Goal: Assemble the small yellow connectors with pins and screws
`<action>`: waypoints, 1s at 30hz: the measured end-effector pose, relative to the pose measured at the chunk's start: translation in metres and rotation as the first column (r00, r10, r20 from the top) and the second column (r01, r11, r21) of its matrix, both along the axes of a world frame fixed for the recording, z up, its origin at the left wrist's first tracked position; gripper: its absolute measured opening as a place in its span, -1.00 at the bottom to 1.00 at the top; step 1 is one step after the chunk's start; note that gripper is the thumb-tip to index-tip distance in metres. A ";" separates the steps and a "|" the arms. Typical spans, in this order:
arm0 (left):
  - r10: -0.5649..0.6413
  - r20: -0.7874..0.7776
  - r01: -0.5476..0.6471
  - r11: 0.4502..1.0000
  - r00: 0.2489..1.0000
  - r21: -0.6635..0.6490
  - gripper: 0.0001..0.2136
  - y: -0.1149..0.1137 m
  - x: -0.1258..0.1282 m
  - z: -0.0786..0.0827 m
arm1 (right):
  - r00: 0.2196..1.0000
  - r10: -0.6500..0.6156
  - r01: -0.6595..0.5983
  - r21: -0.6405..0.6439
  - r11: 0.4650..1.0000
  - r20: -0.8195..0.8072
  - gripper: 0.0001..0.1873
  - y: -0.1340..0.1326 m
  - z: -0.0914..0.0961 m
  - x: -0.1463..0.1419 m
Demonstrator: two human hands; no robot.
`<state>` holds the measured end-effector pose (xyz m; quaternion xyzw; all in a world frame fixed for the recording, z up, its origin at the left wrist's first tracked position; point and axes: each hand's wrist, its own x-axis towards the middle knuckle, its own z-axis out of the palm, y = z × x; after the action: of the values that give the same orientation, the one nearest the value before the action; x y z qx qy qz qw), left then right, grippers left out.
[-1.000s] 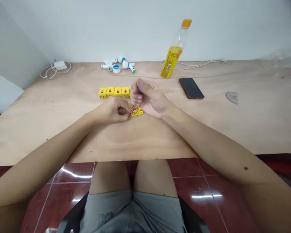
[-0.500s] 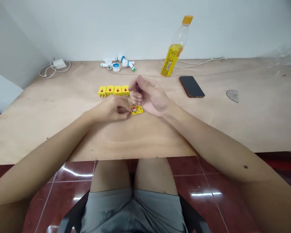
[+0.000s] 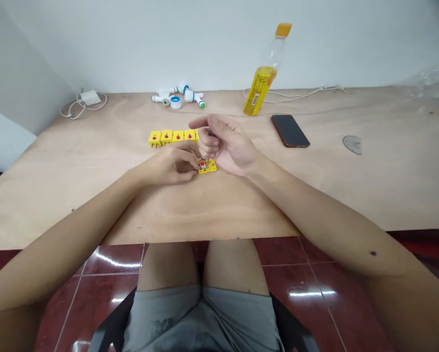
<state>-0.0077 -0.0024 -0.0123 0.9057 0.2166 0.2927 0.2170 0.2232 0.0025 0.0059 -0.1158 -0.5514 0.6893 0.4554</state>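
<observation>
A small yellow case (image 3: 212, 166) lies on the table (image 3: 175, 210) between the hands, its long axis running left to right, the right end slightly farther. One case is here, with four yellow blocks (image 3: 178, 136) in full view beyond and part of a fifth. The case shows its inside: metal bits and a red button. The left hand (image 3: 173, 165) touches its left end; whether it pinches, I cannot tell. The right hand (image 3: 229, 146) curls round one slim tool (image 3: 209, 132).

A phone (image 3: 290, 131) lies between a bottle (image 3: 258, 92) and a protractor (image 3: 351, 144).
</observation>
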 end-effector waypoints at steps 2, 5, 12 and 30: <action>0.007 -0.001 -0.007 1.000 1.000 0.006 -0.95 0.001 0.000 0.000 | 1.000 0.005 -0.005 0.003 1.000 -0.006 -0.64 0.001 0.000 0.001; 0.009 0.010 -0.010 1.000 1.000 0.004 -0.96 0.001 0.000 0.000 | 1.000 -0.013 0.014 -0.046 0.999 0.026 -0.59 -0.001 0.002 0.002; -0.005 -0.012 0.005 0.999 1.000 -0.035 -0.86 -0.005 0.004 0.004 | 1.000 0.009 -0.008 -0.037 0.999 0.020 -0.62 -0.006 0.006 -0.001; 0.067 0.024 -0.065 0.996 0.997 -0.058 -0.64 -0.004 0.012 -0.003 | 1.000 -0.002 0.003 -0.059 0.998 0.020 -0.60 -0.003 0.006 0.001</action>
<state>0.0043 -0.0069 -0.0155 0.8876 0.2518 0.3053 0.2358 0.2243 -0.0003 0.0121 -0.1367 -0.5350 0.7037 0.4472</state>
